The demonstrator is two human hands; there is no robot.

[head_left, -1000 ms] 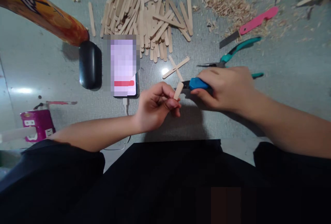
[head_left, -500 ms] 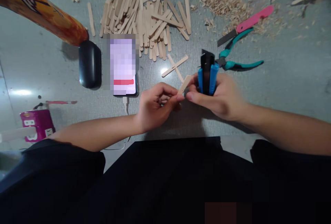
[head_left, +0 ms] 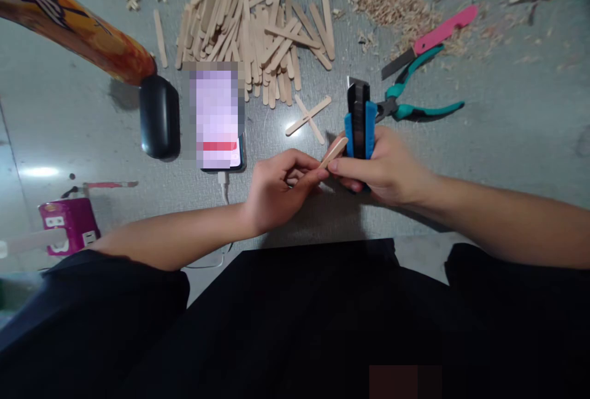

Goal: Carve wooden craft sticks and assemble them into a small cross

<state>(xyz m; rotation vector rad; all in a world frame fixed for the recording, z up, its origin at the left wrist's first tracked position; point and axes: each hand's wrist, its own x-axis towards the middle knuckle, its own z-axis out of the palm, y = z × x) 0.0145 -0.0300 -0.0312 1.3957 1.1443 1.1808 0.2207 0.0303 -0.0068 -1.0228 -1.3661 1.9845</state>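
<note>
Between the thumb and fingertips of my left hand (head_left: 283,187) is one end of a wooden craft stick (head_left: 335,152), which slants up to the right. My right hand (head_left: 389,168) is closed around a blue and black utility knife (head_left: 359,119), its blade end pointing away from me. The right thumb lies close by the held stick; whether it touches is hard to tell. Just beyond my hands, two craft sticks crossed in an X (head_left: 308,117) lie on the table. Teal-handled pliers (head_left: 391,104) are on the table behind the knife.
A big pile of craft sticks (head_left: 271,42) lies at the back, with wood shavings (head_left: 401,5) to its right. A pink folding saw (head_left: 445,30) rests near the pliers. On the left are a phone (head_left: 216,116) on a cable, a black case (head_left: 159,117), an orange tube (head_left: 92,30) and a purple power strip (head_left: 71,224).
The stick has turned in my fingers and now shows its narrow edge. My right hand has shifted slightly left with the utility knife, which is tilted differently. The view has moved a little.
</note>
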